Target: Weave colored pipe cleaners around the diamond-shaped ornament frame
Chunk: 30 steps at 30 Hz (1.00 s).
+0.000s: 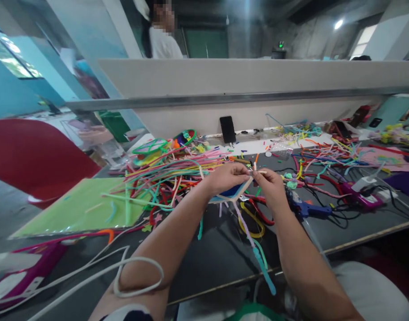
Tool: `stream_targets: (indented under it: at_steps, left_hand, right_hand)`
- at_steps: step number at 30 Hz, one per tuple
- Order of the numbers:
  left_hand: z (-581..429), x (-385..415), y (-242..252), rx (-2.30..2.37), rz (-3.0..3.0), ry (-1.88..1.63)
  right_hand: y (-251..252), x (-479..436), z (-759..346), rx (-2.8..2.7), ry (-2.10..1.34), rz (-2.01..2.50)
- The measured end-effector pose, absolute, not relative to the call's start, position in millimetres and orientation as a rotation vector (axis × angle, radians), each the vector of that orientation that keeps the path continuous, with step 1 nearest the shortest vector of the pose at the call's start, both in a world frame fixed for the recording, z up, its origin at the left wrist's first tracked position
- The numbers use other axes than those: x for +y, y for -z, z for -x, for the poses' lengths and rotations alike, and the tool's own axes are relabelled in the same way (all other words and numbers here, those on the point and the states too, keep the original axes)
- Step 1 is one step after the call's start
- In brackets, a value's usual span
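Over the desk, my left hand is closed on the edge of a blue panel bordered with cream pipe cleaner. Fingertips of my right hand pinch a short cream pipe cleaner at the panel's upper right corner, close to the left fingers. Part of the panel is hidden behind the left hand and wrist. From below it, a lilac pipe cleaner hangs down, and a teal fuzzy strand reaches past the desk edge.
Many loose pipe cleaners are heaped on the dark desk. A blue glue gun and a purple power strip lie right. A green sheet is left. A phone leans against the divider; a white cable loops by my left arm.
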<state>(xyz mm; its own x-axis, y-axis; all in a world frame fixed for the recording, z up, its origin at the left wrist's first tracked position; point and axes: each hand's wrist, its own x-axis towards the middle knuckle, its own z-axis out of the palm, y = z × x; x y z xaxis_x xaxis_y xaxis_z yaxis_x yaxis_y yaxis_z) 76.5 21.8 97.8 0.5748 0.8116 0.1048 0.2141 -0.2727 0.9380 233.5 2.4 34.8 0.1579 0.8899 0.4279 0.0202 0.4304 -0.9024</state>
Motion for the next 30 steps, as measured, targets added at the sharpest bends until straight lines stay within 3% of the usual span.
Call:
stream_targets:
  at_steps: [24, 26, 30]
  left_hand:
    - [-75, 18, -92, 1.019, -2.211, -0.712]
    - [-72, 20, -93, 1.024, -2.170, -0.723]
    - [-65, 25, -97, 1.031, -2.071, -0.745]
  right_hand:
    - [-32, 6, -226, -1.188, -1.039, 1.003]
    - [-32, 6, -226, -1.182, -0.908, 1.007]
    - [-35, -2, -229, -1.181, -0.239, 1.016]
